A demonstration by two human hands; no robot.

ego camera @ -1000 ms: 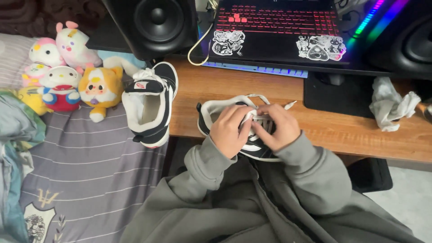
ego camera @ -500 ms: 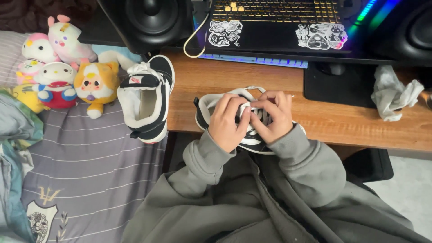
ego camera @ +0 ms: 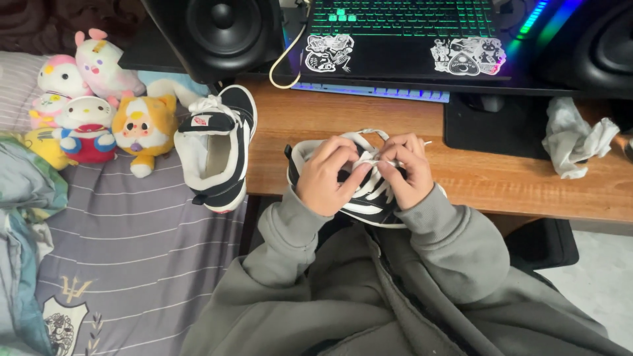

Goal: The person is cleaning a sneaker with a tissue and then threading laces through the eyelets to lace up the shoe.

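Both hands on the shoe [ego camera: 369,198] at the desk [ego camera: 488,181] edge: left hand [ego camera: 328,175] and right hand [ego camera: 407,171] pinching white laces [ego camera: 377,160], fingers clamped tight.

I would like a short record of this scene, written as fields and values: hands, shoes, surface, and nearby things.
left hand: left hand pinching the white laces
right hand: right hand on the same laces
held shoe: black-and-white low sneaker at the desk edge
other shoe: matching sneaker, untouched, lying across desk edge and bed
surface: brown wooden desk
nearby: plush toys, crumpled white cloth, black speaker
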